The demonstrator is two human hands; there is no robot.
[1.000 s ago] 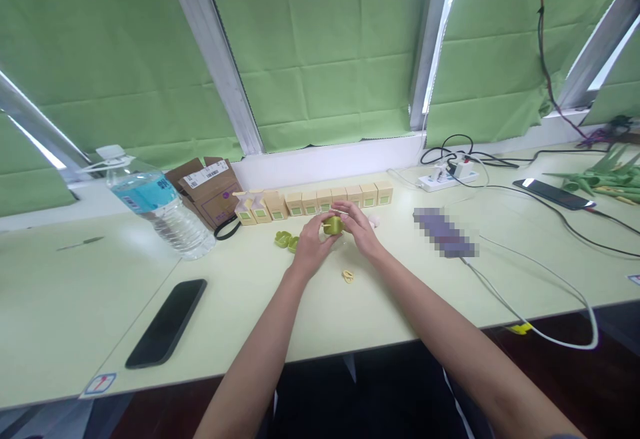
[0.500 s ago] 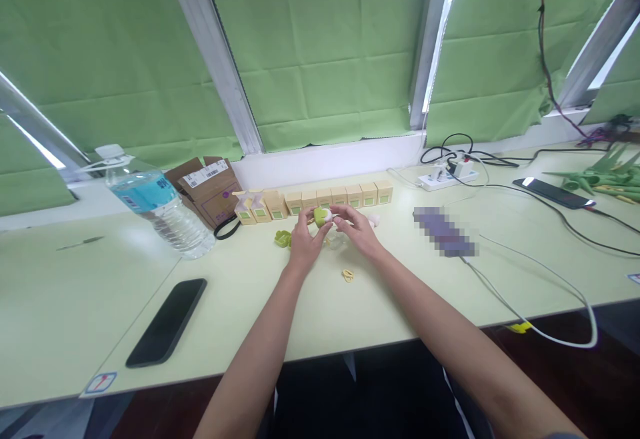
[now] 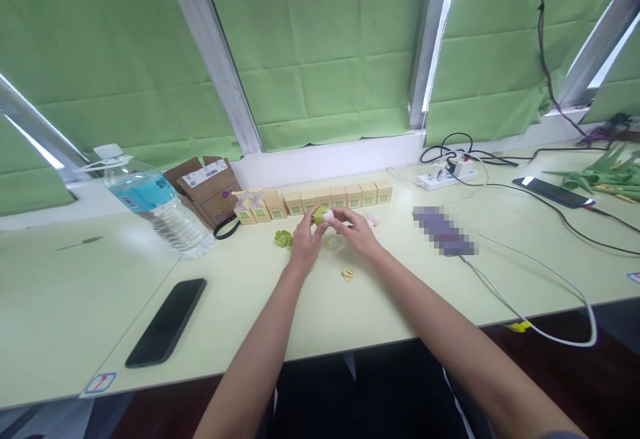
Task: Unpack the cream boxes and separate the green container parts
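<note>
Above the table, my left hand (image 3: pixel 305 240) is closed around a small rounded green piece (image 3: pixel 319 215). A pinkish-white piece (image 3: pixel 328 216) sits against its right side, pinched by the fingertips of my right hand (image 3: pixel 358 231). Whether the two pieces are joined or only touching, I cannot tell. Below my hands lies a clear plastic piece (image 3: pixel 334 242). Small yellow loops (image 3: pixel 347 275) rest nearer to me. Several green petal-like pieces (image 3: pixel 283 238) lie left of my left hand, and small pale pink pieces (image 3: pixel 373 220) beyond my right hand.
A row of small yellow boxes (image 3: pixel 339 197) stands along the back. To the left are a large water bottle (image 3: pixel 167 209), an open cardboard box (image 3: pixel 213 192) and a black phone (image 3: pixel 167 322). A power strip (image 3: pixel 447 177), cables and another phone (image 3: pixel 554 192) are at right.
The green piece has turned a little in my fingers, and my right fingertips have closed in on the pinkish-white piece. Both forearms stay nearly in place.
</note>
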